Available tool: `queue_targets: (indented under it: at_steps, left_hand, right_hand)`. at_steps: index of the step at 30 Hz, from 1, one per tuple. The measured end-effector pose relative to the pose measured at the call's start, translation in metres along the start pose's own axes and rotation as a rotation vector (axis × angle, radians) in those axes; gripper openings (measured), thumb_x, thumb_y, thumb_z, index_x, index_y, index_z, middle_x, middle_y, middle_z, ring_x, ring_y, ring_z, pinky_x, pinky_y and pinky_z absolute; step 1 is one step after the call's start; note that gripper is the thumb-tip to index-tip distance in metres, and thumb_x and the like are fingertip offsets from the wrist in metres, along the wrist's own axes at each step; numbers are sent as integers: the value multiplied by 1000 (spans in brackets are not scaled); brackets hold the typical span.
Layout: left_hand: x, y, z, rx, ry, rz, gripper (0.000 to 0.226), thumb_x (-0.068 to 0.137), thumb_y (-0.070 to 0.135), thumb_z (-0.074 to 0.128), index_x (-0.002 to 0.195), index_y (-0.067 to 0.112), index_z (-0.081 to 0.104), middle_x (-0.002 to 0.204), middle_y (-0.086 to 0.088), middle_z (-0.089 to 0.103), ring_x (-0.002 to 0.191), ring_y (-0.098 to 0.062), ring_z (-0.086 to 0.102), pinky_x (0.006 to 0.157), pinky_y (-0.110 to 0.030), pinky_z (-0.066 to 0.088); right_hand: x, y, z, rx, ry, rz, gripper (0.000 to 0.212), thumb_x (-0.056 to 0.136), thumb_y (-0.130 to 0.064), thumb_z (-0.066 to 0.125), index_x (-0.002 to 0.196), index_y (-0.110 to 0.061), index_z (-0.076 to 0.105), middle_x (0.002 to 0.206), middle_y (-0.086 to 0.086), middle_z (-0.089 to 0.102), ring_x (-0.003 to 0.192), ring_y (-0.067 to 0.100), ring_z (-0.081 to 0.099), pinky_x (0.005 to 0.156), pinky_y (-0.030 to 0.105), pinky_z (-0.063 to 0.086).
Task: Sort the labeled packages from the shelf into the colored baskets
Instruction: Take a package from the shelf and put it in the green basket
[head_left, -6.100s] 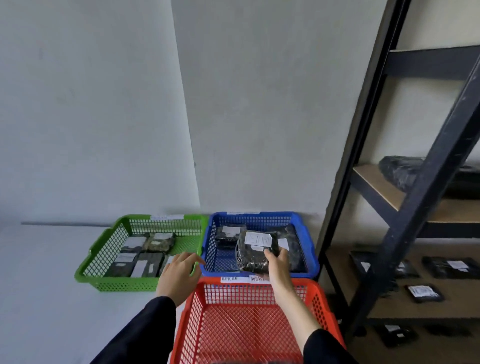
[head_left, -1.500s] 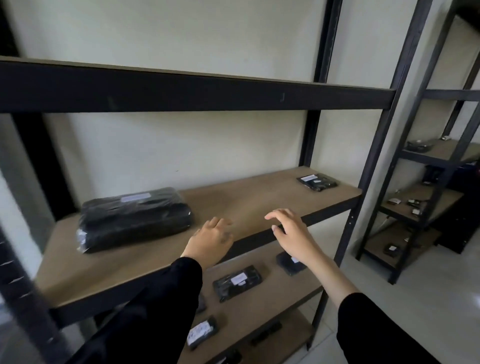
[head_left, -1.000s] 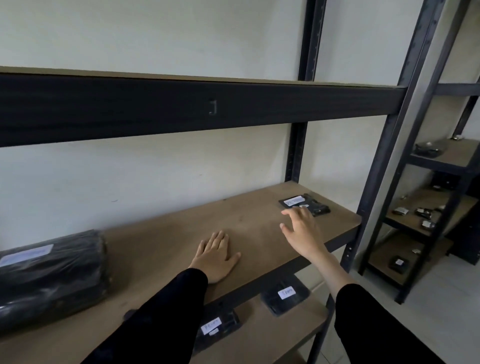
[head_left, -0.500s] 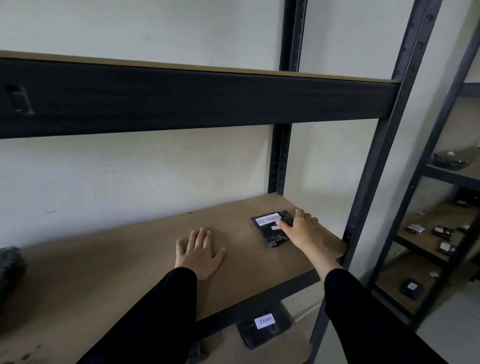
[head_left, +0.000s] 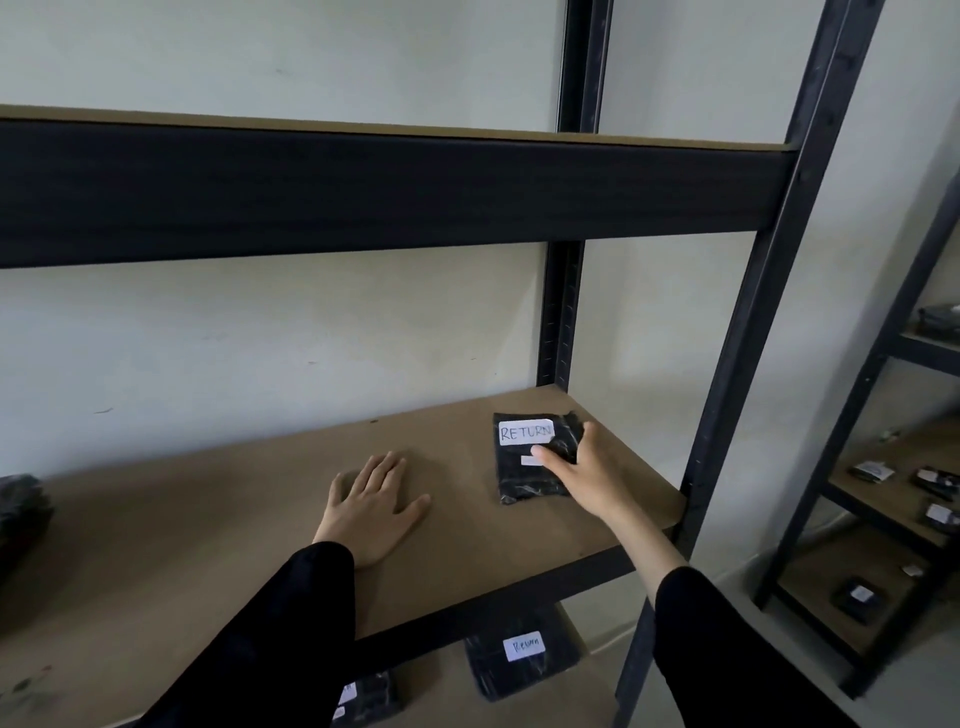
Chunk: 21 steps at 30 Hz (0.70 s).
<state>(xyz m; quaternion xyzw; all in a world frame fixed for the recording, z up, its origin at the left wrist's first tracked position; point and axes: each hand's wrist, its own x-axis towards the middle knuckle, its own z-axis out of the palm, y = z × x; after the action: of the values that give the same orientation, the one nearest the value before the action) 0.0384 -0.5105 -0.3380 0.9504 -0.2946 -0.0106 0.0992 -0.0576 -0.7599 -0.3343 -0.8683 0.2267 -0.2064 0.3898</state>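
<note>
A small black package with a white label reading RETURN lies on the brown shelf board, near its right end. My right hand is on the package's right edge, thumb on top and fingers around the far side. Palm down on the bare board, my left hand rests flat to the left of the package, fingers spread. No basket is in view.
A big black bundle sits at the shelf's far left. On the shelf below lie a package labelled Return and another. A black upright stands right of my hand. A second rack holds several small packages.
My view has swung from the baskets to the shelf. In the last second my right hand reached right and closed on the RETURN package, which has turned slightly; my left hand settled flat on the board.
</note>
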Motion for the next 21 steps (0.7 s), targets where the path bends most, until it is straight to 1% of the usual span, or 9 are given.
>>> queue_targets:
  at_steps: [2,4,5,7,9,12,16,19,21]
  left_hand:
    - [1,-1,1,-5,8,3,67,93,58,25,149,22,12,157,10,2,144,-5,-5,117,-38,1]
    - [0,-2,2,-18,15,5,66,93,57,26,148,23,13,157,10,4,144,-5,-4,117,-37,2]
    - [0,-3,3,-29,24,4,65,93,57,27,148,23,15,157,10,6,144,-5,-2,117,-36,2]
    - [0,-3,3,-59,56,4,62,94,54,30,147,23,19,157,10,11,144,-5,2,117,-34,3]
    - [-1,-4,3,-83,88,4,58,95,50,33,145,24,24,156,10,17,143,-6,7,117,-32,5]
    - [-4,-3,2,-109,125,2,51,96,44,36,143,24,31,153,9,25,142,-8,17,115,-28,8]
    - [-13,-5,1,-151,150,-7,45,96,37,39,139,25,37,150,9,31,139,-10,25,114,-28,14]
    - [-26,-12,1,-171,165,10,45,95,35,41,138,24,39,149,9,35,137,-11,31,114,-29,19]
    - [-42,-20,-3,-173,152,24,46,94,38,38,138,25,39,149,9,35,136,-13,33,113,-29,21]
  right_hand:
    - [-7,-5,-1,112,-3,-62,44,86,-40,62,106,-14,32,108,0,59,98,18,60,83,33,51]
    - [-13,-11,-3,194,-14,-90,37,90,-27,58,107,-13,30,107,-1,56,91,6,58,72,14,49]
    - [-15,-13,-2,219,-9,-99,34,91,-24,57,108,-11,30,106,-1,55,87,-1,56,67,8,47]
    - [-18,-15,1,262,1,-108,33,92,-20,56,111,-7,32,104,0,54,84,-5,53,61,3,44]
    - [-23,-20,5,293,-6,-101,35,93,-21,54,115,-4,32,106,1,53,84,-1,54,61,3,45]
    - [-32,-27,11,349,-23,-104,31,94,-21,53,112,-9,30,108,3,53,88,4,54,63,4,46]
    - [-44,-43,23,456,-68,-85,36,92,-23,56,116,-9,33,109,2,54,94,7,58,70,14,49]
    - [-56,-64,38,561,-107,-79,42,90,-22,60,119,-8,34,105,-1,55,88,-2,56,62,7,48]
    - [-65,-82,52,638,-162,-80,47,85,-19,66,117,-9,33,105,-3,58,88,-2,58,62,7,48]
